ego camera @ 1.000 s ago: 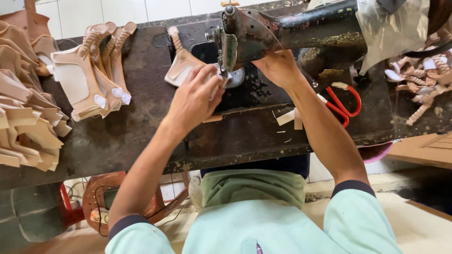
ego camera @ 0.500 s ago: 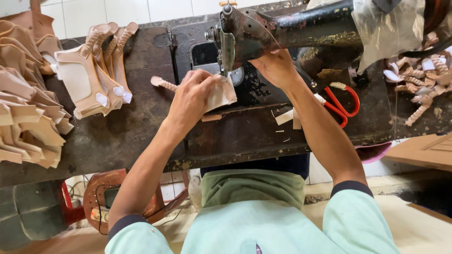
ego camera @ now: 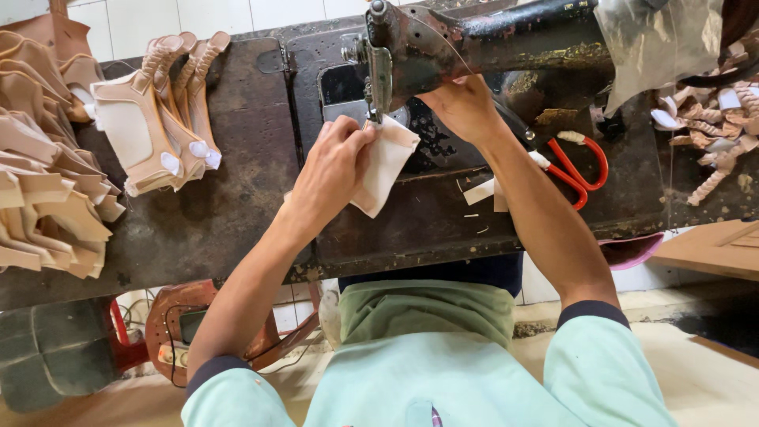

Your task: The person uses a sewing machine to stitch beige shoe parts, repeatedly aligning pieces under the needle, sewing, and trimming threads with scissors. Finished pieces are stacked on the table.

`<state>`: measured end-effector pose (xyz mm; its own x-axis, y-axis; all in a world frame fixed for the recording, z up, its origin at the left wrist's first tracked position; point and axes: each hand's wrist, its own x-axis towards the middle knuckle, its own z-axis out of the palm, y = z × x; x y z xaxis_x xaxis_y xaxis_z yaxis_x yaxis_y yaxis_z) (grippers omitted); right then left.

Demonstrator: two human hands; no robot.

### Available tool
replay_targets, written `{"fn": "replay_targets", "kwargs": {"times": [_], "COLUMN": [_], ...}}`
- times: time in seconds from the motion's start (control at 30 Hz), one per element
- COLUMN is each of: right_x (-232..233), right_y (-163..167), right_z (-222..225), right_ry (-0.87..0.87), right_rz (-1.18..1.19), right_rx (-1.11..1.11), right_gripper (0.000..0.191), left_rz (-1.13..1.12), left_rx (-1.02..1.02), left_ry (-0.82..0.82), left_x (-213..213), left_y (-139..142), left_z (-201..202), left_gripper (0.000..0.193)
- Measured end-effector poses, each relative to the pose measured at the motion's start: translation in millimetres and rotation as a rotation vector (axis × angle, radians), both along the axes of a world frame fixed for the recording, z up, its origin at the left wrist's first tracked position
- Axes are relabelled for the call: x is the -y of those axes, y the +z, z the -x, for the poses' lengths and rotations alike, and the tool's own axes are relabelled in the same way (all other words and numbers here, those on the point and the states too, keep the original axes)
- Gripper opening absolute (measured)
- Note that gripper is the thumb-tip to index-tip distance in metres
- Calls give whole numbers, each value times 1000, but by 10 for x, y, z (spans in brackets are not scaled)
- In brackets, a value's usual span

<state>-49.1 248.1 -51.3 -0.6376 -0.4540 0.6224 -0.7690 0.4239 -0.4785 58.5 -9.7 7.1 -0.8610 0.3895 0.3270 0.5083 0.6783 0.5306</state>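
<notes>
Left hand (ego camera: 336, 170) is pinching a pale tan leather piece (ego camera: 385, 168), fingers clamped on its top edge, and holding it right at the needle area of the old black sewing machine (ego camera: 474, 39). Right hand (ego camera: 462, 107) is reaching in behind the machine head; can't tell if it's gripping anything. My take: keeping the piece flat on the bench (ego camera: 237, 213), edge squared to the foot, fingertips staying clear of the needle. Red scissors (ego camera: 581, 170) are lying just right of the right forearm.

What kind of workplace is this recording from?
Probably a small shoe-stitching workshop: an old black sewing machine on a worn bench, stacks of tan cut shoe pieces, and red-handled scissors.
</notes>
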Motion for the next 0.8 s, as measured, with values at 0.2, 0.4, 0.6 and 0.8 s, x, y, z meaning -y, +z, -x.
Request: {"fn": "replay_targets", "kwargs": {"times": [0.2,0.4,0.6,0.8], "right_x": [70,76,178,76], "right_y": [47,561,935,894], "right_z": [21,-515,-1145,-1007], "right_ry": [-100,-194,-233,-203], "right_rz": [-84,-79,-220,-177], "right_rx": [327,531,586,430], "right_gripper": [10,35,51,47], "left_rz": [-75,-81,-67,-88], "left_rx": [183,163,15,-19], "left_ry": [-205,-323,-255,-127], "left_x": [268,337,274,161], "left_y": [87,5,71,133], "left_z": [430,467,320,101], "left_gripper": [20,28,31,23]}}
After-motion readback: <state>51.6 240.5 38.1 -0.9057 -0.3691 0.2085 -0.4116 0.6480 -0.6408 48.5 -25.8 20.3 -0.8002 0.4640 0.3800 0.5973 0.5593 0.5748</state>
